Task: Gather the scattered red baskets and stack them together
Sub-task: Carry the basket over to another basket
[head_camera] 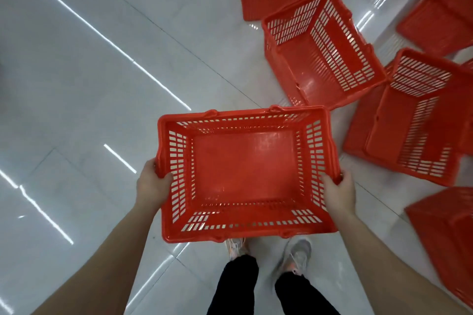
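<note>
Head view: we hold one basket point(245, 169) level and mouth-up above our shoes point(297, 253), its long axis running from hand to hand. Our left hand point(152, 185) grips the left short rim, thumb hooked inside and the other fingers wrapped outside. Our right hand point(339, 190) grips the right rim the same way. The loose baskets point(414, 120) lie ahead and to the right, nearer the right hand. The nearest one point(322, 51) sits just past the held basket's far right corner, seemingly tipped toward us, though the wide lens may exaggerate that.
</note>
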Tool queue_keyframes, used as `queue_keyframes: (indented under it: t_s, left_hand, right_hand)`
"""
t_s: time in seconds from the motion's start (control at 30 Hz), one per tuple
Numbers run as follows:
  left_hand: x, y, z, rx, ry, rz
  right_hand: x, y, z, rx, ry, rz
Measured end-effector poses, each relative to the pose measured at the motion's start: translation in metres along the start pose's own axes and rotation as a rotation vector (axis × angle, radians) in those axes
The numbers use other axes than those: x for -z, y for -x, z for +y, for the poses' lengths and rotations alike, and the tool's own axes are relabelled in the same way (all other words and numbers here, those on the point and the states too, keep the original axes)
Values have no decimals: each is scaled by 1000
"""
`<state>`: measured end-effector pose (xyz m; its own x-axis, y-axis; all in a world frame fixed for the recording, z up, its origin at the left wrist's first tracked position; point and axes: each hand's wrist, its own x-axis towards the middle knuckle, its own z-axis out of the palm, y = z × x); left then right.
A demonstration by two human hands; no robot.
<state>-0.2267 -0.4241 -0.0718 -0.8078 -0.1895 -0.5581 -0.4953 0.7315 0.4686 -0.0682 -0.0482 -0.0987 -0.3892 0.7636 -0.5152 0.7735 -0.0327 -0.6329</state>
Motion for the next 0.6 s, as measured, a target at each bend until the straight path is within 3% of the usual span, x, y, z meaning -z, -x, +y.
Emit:
queue_keyframes:
  t_s: [0.27, 0.43, 0.6]
  left_hand:
    - [-68, -61, -56, 65, 33, -133]
    - [-113, -80, -95, 106, -89, -123]
    - [-144, -82, -119, 168, -82, -90]
  right_hand:
    - [-61, -49, 61, -106, 161, -125]
    - [-81, -70, 96, 29, 500, -85]
    - [-98, -85, 117, 73, 377, -132]
